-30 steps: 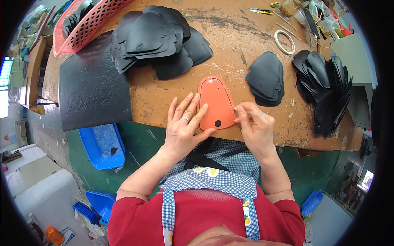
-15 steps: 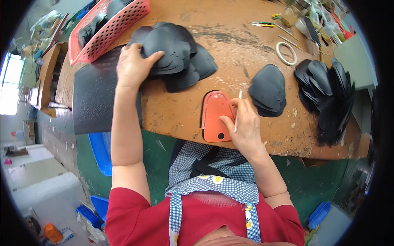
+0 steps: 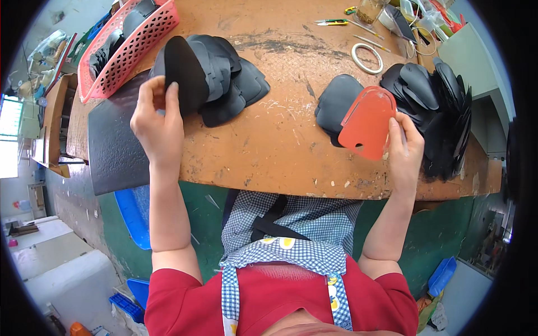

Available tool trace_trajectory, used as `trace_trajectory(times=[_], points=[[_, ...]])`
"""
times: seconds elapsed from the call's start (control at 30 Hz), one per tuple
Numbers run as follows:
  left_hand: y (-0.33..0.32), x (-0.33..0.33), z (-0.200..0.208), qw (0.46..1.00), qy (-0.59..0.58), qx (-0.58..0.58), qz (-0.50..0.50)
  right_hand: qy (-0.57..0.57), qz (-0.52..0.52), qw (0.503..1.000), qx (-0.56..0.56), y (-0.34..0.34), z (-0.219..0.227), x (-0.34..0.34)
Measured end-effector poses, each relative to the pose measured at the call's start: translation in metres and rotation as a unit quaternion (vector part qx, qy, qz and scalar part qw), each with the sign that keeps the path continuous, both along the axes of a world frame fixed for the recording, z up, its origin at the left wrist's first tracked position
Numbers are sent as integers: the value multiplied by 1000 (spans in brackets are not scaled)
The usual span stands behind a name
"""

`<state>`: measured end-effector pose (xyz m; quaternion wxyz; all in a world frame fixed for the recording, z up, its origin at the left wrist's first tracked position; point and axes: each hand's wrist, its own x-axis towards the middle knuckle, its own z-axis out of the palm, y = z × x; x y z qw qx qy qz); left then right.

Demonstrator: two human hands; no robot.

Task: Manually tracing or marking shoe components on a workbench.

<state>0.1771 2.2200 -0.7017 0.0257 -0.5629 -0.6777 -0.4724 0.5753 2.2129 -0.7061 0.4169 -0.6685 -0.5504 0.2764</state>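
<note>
My left hand [image 3: 158, 126] pinches a thin black rounded piece [image 3: 185, 75] between thumb and fingers, tilted up at the left edge of a loose pile of similar black pieces [image 3: 241, 84]. My right hand [image 3: 406, 154] grips a flat red template [image 3: 367, 126] by its right side. The template has a slot along its curved end and a small hole at the other end. It is raised, partly covering a small stack of black pieces [image 3: 338, 98]. A pale stick shows at my right palm, mostly hidden by the fingers.
A large black sheet [image 3: 117, 140] lies on the wooden table [image 3: 263, 162], overhanging its front edge. Behind it stands a pink perforated basket [image 3: 140, 47] with black pieces. At right are fanned black pieces [image 3: 434, 117], a roll of tape [image 3: 367, 59] and green-handled snips [image 3: 333, 22].
My right hand has lifted the red template off the table and carried it right. My left hand has gone from resting on the pile to holding up one black piece.
</note>
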Motion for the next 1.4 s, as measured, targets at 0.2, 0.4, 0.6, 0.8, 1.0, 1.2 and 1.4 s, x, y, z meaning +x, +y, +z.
trace_trajectory(times=[0.2, 0.4, 0.6, 0.8, 1.0, 1.2, 1.4], points=[[-71, 64, -44, 859, -418, -230, -185, 257, 123, 957, -48, -16, -2, -33], [-88, 84, -63, 980, 95, -158, -72, 177, 211, 958, -76, -18, -51, -92], [-109, 71, -67, 953, 42, -175, -242, -105, 267, 955, 79, -12, -67, -119], [-114, 71, -83, 947, 80, -188, -248, -136, 262, 950, 104, -10, -68, -122], [-112, 70, -85, 948, 82, -183, -249, -153, 262, 945, 120, -9, -70, -123], [-114, 69, -84, 946, 85, -190, -249, -172, 265, 940, 130, -13, -71, -123], [-113, 72, -84, 943, 94, -193, -252, -173, 269, 938, 136, -11, -70, -119]])
